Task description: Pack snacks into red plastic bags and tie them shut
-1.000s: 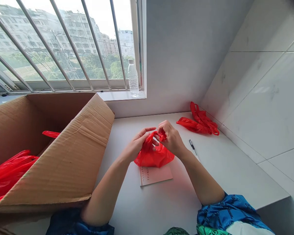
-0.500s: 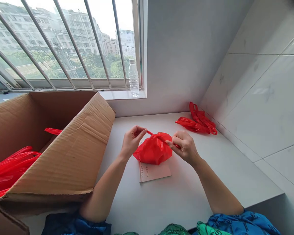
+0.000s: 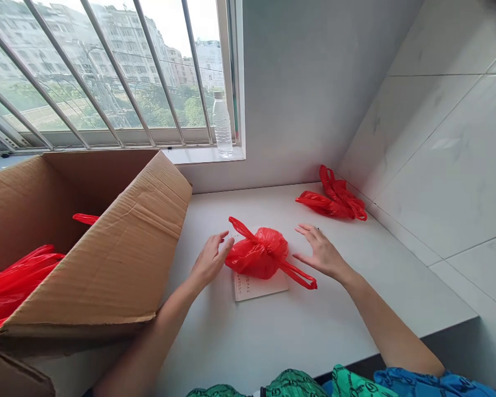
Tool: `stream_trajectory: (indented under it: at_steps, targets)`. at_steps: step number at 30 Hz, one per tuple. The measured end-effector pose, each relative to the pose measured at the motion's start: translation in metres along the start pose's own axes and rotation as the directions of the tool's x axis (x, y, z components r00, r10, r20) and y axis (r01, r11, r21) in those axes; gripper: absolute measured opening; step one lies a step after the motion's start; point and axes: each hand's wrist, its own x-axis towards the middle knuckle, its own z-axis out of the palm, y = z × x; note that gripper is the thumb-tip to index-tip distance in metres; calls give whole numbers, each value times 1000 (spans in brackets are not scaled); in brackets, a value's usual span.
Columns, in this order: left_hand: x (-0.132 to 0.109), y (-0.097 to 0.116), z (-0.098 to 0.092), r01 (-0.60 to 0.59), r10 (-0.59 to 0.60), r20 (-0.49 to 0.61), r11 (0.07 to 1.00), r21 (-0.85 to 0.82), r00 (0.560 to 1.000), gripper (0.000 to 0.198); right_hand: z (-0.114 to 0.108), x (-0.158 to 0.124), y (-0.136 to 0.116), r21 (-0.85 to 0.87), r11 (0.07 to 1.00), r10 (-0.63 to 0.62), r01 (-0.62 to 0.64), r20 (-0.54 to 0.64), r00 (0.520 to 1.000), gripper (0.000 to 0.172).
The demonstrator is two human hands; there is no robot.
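Red knotted thin-plastic bag [image 3: 248, 263]: on flat white tabletop [image 3: 273, 331], partly over pale printed booklet [image 3: 262, 289], btwn both hands.
Left hand [image 3: 210, 257]: open, fingers curved, nr bag's L side; can't tell if touching.
Right hand [image 3: 320, 255]: open, fingers spread, just off bag's R side, gripping nothing.
Bag feel: prob. light, soft, slippery; thin film could tear; contents hidden, so wt. & fragility unsure.
Hold pt.: tied knot [image 3: 264, 249] or looped red handle [image 3: 290, 268]; else cup bulge from below.
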Motion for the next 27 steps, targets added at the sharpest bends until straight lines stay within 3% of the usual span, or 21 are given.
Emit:
stream_trajectory:
  at_steps: [3, 6, 10, 15, 27]
  targets:
    - [-10, 24, 19, -201, 196, 43, 956, 215, 980, 60, 23, 23, -14, -76, 952, -288, 296, 96, 953, 88]
    - [-5, 35, 39, -378, 380, 66, 858, 348, 923, 61, 48, 46, -31, -38, 911, -402, 411, 146, 904, 102]
    - [9, 14, 54, -402, 407, 86, 807, 433, 909, 63, 74, 60, -32, 20, 941, -333, 337, 205, 920, 101]
    - [14, -12, 61, -402, 393, 126, 778, 483, 911, 66, 89, 58, -20, 11, 953, -300, 304, 196, 934, 99]
    - [13, -21, 71, -403, 395, 127, 774, 488, 910, 66, 102, 54, -14, 12, 953, -296, 302, 239, 925, 88]
